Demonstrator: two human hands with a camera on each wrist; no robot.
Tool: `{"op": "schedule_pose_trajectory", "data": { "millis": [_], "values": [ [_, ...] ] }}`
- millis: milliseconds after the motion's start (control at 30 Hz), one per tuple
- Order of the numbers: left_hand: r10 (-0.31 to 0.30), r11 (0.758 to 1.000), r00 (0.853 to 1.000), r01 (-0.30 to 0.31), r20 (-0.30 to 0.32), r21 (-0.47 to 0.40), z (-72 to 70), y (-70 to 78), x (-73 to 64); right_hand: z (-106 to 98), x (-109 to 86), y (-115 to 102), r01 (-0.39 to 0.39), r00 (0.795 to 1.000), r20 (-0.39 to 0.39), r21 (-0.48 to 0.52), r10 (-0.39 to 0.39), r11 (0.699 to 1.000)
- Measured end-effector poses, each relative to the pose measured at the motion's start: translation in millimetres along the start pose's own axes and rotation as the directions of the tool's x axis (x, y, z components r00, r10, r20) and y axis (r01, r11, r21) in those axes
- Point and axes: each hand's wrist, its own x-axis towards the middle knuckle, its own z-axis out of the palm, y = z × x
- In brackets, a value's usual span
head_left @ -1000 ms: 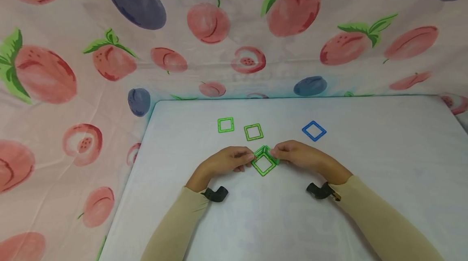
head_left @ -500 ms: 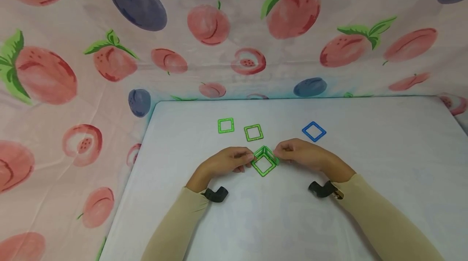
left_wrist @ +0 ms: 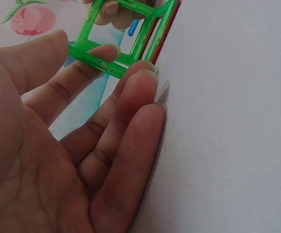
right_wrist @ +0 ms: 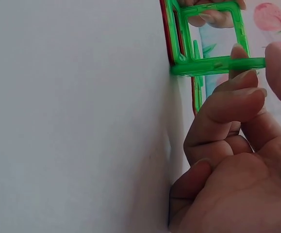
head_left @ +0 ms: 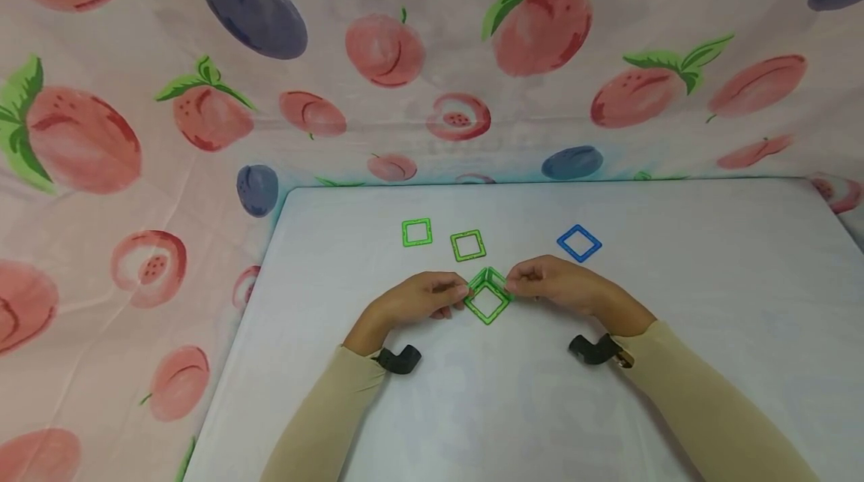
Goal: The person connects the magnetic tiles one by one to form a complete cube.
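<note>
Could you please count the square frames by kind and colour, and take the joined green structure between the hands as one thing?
Loose green square frames: 2
Loose blue square frame: 1
Joined green structure: 1
Total: 4

The green frames (right_wrist: pixel 213 65) look to me like glossy, see-through plastic, the blue frame (head_left: pixel 568 233) plastic too, the worktop (head_left: pixel 486 399) matt and finely woven, the sleeves (head_left: pixel 324 414) matt, smooth cloth.
</note>
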Motion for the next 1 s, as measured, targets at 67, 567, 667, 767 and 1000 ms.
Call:
{"op": "schedule_pose_trajectory", "data": {
  "millis": [67,567,667,767,1000],
  "values": [
    [-0.001,1.000,1.000,0.001,-0.002,0.007,0.2,-0.8,-0.1,0.6,0.4,0.2,0.003,1.000,-0.003,0.005,-0.003,1.000],
    [0.005,1.000,1.000,-0.005,-0.001,0.027,-0.1,-2.9,0.6,2.4,1.5,0.6,0.002,1.000,-0.022,0.015,-0.001,1.000],
    [0.007,1.000,1.000,-0.007,0.001,0.029,-0.2,-3.2,0.2,3.4,1.2,0.5,0.001,1.000,-0.023,0.017,-0.001,1.000],
    [0.011,0.999,1.000,-0.011,0.002,0.032,-0.1,-3.1,-0.1,4.1,1.3,1.4,0.005,1.000,-0.022,0.018,-0.005,1.000],
    [-0.014,0.999,1.000,0.014,0.005,-0.034,-1.5,-2.5,-2.1,5.6,2.3,5.2,0.005,0.999,-0.038,0.018,-0.004,1.000]
  ]
}}
